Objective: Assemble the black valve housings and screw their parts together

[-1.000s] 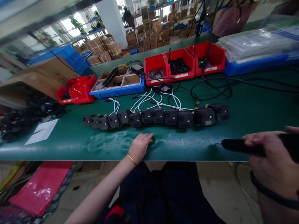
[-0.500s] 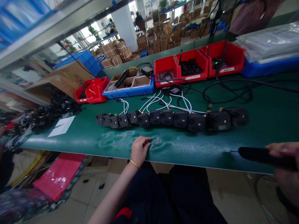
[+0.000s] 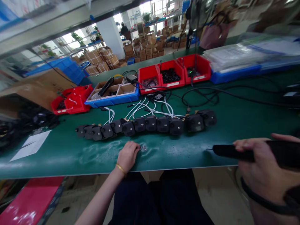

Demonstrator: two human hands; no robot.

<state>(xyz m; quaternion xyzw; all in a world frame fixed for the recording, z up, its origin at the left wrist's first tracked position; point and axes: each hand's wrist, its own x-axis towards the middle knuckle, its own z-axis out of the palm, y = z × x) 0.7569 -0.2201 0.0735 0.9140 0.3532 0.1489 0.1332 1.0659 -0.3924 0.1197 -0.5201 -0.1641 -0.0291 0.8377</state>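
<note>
My left hand (image 3: 127, 153), with a yellow bracelet at the wrist, rests on the green bench mat with its fingers drawn together. Its fingertips touch the edge of a small pile of silvery screws (image 3: 143, 148); anything pinched between them is too small to make out. At the right, my right hand (image 3: 262, 159) is wrapped round a black electric screwdriver (image 3: 225, 151). The thin bit points left, low over the mat near the front edge. Behind both hands runs a row of several black box-shaped housings (image 3: 150, 123) with small screws in their faces and white cables behind.
Red bins (image 3: 172, 83) with small parts stand at the back, beside a blue divided tray (image 3: 117, 100). A black cord (image 3: 234, 91) loops across the right side. Bagged sheets (image 3: 234, 56) lie back right. A printed sheet (image 3: 31, 144) and dark parts lie left.
The view has turned rightward, so the bench appears shifted left. More of my right hand and the screwdriver shows. My left hand stays beside the screw pile.
</note>
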